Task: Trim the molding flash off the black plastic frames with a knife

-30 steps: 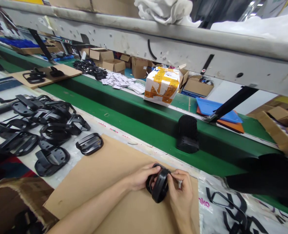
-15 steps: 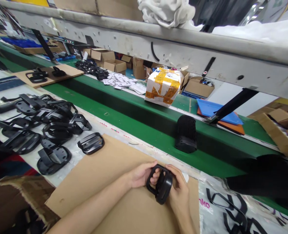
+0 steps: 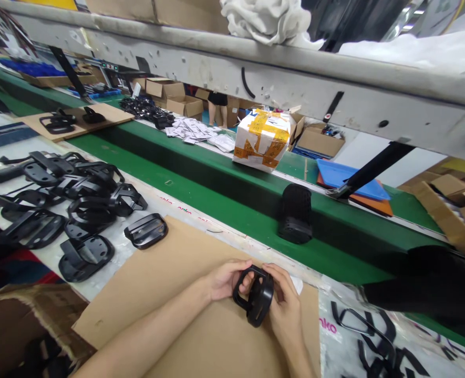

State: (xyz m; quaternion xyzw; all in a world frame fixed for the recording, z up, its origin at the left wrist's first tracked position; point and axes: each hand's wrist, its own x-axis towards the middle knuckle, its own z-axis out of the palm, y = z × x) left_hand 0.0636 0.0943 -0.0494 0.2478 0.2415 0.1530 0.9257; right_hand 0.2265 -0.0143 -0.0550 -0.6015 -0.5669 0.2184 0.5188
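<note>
Holding: both hands grip one black plastic part (image 3: 256,295) just above the cardboard sheet (image 3: 169,283), near its far edge.
Left hand (image 3: 226,279): fingers curled around the part's looped end, one finger poking through the opening; closed on the part.
Right hand (image 3: 283,307): fingers wrapped over the thicker oval end from the right side, thumb on the top rim; closed on the part too.
Change: a second ago the right fingertips were pinching at the part's upper edge, beside a small white scrap; now that hand has slid down to cup the body, and the part has turned slightly, showing more of its loop. I judge that the fine fingertip work on the edge is over and the hands are now pressing or seating the piece.
Small white scrap (image 3: 296,284): lies on the cardboard just right of the right hand, apart from the part.
Axis: the part stands on edge, its long axis running from upper left to lower right, loop toward the left hand, solid end toward the person.
Left of sheet: a heap of black parts (image 3: 66,194), with a single black oval piece (image 3: 145,231) just beside the cardboard's corner.
Beyond: a green conveyor belt (image 3: 216,205) carries a black perforated housing (image 3: 294,214); farther off sits a taped white box (image 3: 261,139).
</note>
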